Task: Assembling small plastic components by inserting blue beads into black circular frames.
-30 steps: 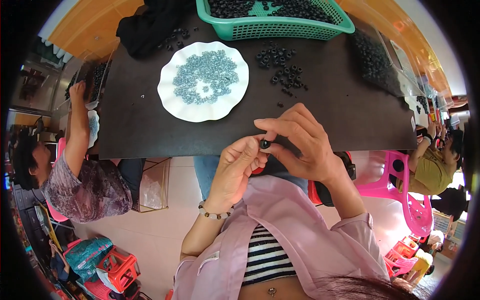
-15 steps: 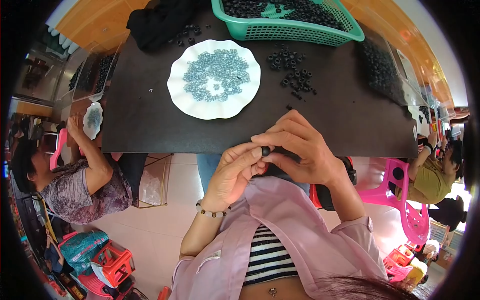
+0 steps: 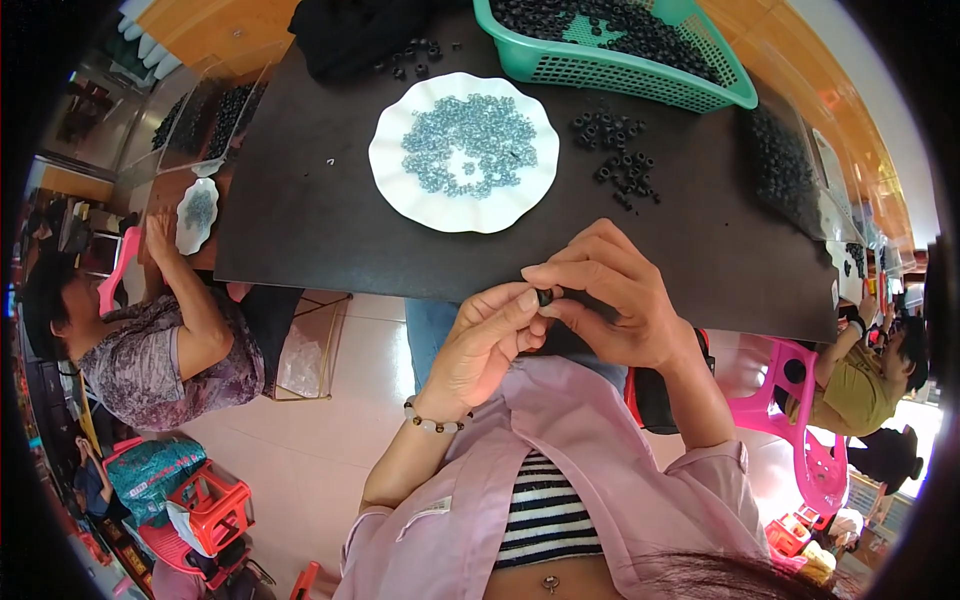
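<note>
Just off the table's near edge, my left hand (image 3: 482, 345) pinches a small black cylindrical piece (image 3: 544, 297) between thumb and fingers. From the other side, the thumb and fingers of my right hand (image 3: 630, 305) close on the same piece; most of it is hidden by fingertips. A scalloped white plate (image 3: 390, 185) lies beyond my hands, bearing many small clear bluish pieces (image 3: 470, 120). To the plate's right, loose black hollow pieces (image 3: 625, 165) are scattered on the dark table (image 3: 310, 225).
A green basket (image 3: 615, 88) of black pieces stands at the back. Black cloth (image 3: 345, 40) lies back left, and a clear bag (image 3: 785, 165) of black pieces at the right. People sit at left (image 3: 170, 350) and right (image 3: 870, 385), near a pink chair (image 3: 790, 410).
The table and plate have shifted and tilted slightly in view. Both hands remain together, and less of the black piece shows between the fingertips than before.
</note>
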Demonstrator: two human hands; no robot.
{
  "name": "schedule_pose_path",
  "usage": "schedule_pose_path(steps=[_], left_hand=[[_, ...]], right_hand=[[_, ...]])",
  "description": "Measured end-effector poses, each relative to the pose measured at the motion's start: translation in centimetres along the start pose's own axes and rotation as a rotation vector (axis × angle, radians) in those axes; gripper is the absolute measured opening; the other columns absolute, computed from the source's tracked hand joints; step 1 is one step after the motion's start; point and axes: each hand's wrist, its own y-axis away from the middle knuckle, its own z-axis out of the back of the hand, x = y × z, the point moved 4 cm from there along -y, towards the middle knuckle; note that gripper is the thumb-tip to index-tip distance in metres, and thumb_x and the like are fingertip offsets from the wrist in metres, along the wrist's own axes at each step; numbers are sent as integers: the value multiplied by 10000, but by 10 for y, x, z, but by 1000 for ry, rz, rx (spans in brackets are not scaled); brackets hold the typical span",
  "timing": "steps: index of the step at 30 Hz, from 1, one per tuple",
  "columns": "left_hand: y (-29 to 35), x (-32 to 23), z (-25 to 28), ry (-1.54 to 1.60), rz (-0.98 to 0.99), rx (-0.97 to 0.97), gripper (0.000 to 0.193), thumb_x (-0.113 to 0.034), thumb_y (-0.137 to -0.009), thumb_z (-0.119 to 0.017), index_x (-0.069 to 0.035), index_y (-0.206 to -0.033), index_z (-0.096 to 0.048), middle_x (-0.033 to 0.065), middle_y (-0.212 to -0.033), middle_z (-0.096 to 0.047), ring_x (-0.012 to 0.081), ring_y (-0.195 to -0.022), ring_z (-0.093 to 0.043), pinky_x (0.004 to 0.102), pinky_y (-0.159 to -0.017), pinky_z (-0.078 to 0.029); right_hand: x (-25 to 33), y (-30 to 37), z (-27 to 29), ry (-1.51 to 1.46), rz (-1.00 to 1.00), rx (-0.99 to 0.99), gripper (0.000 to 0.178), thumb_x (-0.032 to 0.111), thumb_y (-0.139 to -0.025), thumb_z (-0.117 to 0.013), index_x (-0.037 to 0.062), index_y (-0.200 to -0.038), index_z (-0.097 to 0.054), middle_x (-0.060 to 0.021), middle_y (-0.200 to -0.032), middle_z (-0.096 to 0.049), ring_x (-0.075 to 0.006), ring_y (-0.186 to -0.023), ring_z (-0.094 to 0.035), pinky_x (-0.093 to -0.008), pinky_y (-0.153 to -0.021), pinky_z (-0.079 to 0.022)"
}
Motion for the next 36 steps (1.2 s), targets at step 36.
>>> schedule_pose_path(steps=[36], left_hand=[[12, -23, 25, -124, -149, -201, 266, -192, -915, -606, 21, -1073, -629, 8, -787, -605, 57, -636, -526, 203, -615, -443]], right_hand=[[-101, -119, -29, -428, -519, 122, 205, 221, -828, -648, 26, -888, -672, -66, -838, -692, -59, -685, -509, -219, -581, -405]])
